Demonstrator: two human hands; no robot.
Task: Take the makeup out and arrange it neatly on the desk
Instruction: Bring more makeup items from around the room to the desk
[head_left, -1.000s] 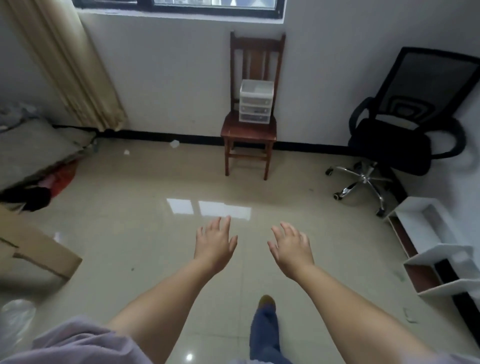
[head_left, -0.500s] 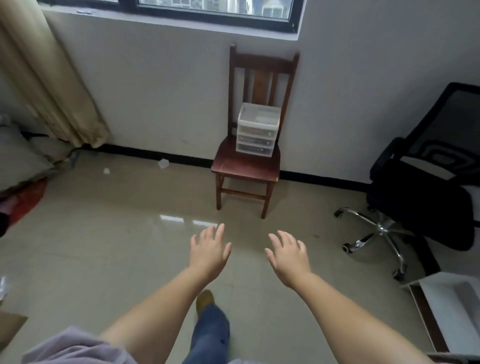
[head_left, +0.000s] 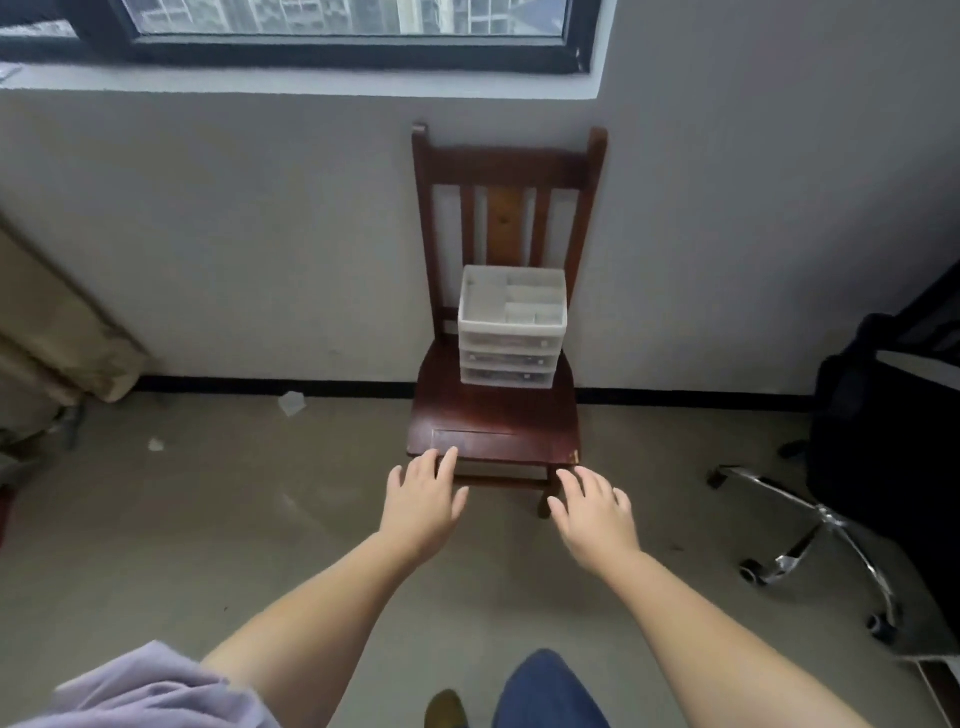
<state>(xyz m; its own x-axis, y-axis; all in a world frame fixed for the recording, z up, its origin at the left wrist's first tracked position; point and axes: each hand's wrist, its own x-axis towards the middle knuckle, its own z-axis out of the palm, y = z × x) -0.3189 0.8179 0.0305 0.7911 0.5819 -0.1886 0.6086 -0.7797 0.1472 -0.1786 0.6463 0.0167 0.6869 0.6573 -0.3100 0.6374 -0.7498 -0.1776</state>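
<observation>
One wooden chair (head_left: 493, 415), one drawer organizer (head_left: 511, 332) with seemingly three drawers, two hands.

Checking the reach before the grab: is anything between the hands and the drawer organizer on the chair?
Nothing visible. The left hand and right hand are open before the wooden chair; only bare seat lies between them and the white drawer organizer at the seat's back.

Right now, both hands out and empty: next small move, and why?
Probably reach both hands forward to the white drawer organizer on the wooden chair and take it by its sides. The left hand and right hand are open, holding nothing, short of the seat's front edge, and no makeup is out.
</observation>
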